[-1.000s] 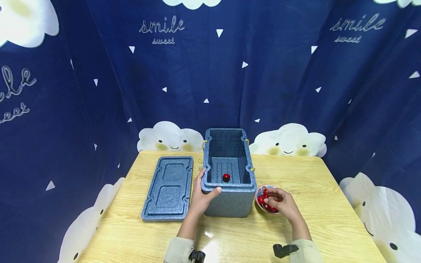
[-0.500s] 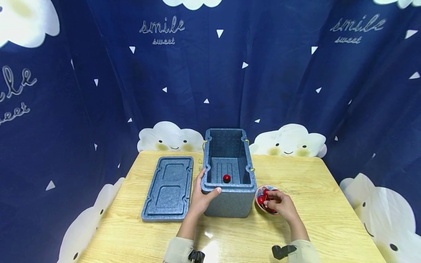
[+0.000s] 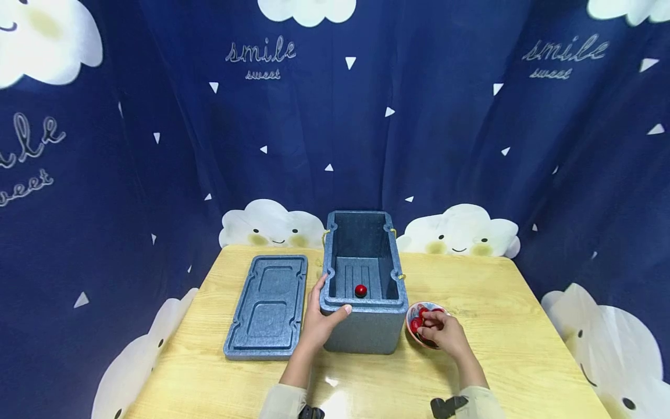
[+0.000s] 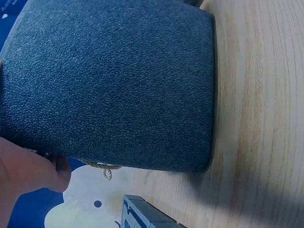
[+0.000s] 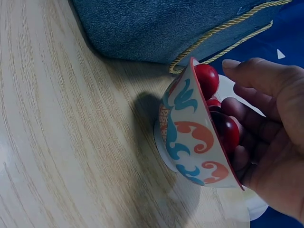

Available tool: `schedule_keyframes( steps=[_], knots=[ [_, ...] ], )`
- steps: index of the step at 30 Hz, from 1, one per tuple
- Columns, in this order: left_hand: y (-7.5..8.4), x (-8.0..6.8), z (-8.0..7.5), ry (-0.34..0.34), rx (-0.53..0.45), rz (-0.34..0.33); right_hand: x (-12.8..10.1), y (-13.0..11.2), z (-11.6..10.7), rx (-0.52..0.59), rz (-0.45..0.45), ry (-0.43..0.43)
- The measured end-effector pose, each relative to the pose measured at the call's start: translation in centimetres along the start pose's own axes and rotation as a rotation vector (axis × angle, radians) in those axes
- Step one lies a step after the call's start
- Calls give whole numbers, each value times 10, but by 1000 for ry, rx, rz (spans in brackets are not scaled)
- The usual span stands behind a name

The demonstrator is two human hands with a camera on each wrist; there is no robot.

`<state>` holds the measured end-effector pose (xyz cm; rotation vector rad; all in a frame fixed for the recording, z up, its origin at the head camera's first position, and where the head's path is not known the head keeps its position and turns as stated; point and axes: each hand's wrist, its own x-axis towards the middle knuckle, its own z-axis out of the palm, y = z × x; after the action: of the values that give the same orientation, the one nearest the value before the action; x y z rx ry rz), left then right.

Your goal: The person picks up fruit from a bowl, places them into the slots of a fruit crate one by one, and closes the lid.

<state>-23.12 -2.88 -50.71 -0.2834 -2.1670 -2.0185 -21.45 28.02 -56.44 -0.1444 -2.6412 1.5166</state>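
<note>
Moving cherries from bowl to box was prob. the step in hand: one cherry (image 3: 360, 290) lay on the floor of the open box (image 3: 361, 333), the other cherries (image 5: 207, 81) were held in the patterned bowl (image 5: 190, 137) just beside the box's R side. The bowl was reached into by the R hand (image 3: 449, 335), fingers bent over the fruit, thumb apart from the rest; whether one was pinched couldn't be told. The box's near L corner was clamped by the L hand (image 3: 319, 326), thumb over the front rim, fingers along the L wall, prob. for steadying.

Next, a single cherry would prob. need to be gripped, lifted clear of the bowl & carried over the box wall. That tall wall was judged the main obstacle; w/ a loose hold, fruit could be dropped. Yellow cord (image 5: 232, 22) was strung along the box's R side, near the bowl, & might be snagged.

The lid (image 3: 268, 311) was laid flat on the table (image 3: 523, 343), L of the box, out of the way. A blue curtain (image 3: 445, 128) was hung behind.
</note>
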Motion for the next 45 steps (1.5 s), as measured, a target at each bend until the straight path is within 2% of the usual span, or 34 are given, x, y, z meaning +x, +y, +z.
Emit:
schedule_keyframes(
  steps=[4,8,10,11,16,22,27,35,42,45],
  knots=[
    [2,-3,1,-10,-17,-17,-2,3,3,-87,-4,10],
    [23,-9,0,-20,-31,-38,-2,2,5,-141,-31,11],
    [29,-9,-1,-21,-39,-43,-2,1,6,-157,-44,15],
    [28,-9,-1,-20,-40,-39,-1,0,6,-164,-48,14],
    [3,0,0,-2,-11,-25,4,-2,8,-194,-74,18],
    [-1,2,0,-9,-30,-5,6,-2,9,-213,-89,29],
    [2,0,-1,-14,-21,-23,6,1,11,-219,-81,29],
    [36,-8,-3,-20,-33,-14,6,1,13,-221,-102,55],
    [35,-8,-2,-18,-39,-9,-2,-7,6,-172,-43,75],
    [21,-4,-2,-15,-41,-17,-4,-10,2,-145,-23,89]
  ],
)
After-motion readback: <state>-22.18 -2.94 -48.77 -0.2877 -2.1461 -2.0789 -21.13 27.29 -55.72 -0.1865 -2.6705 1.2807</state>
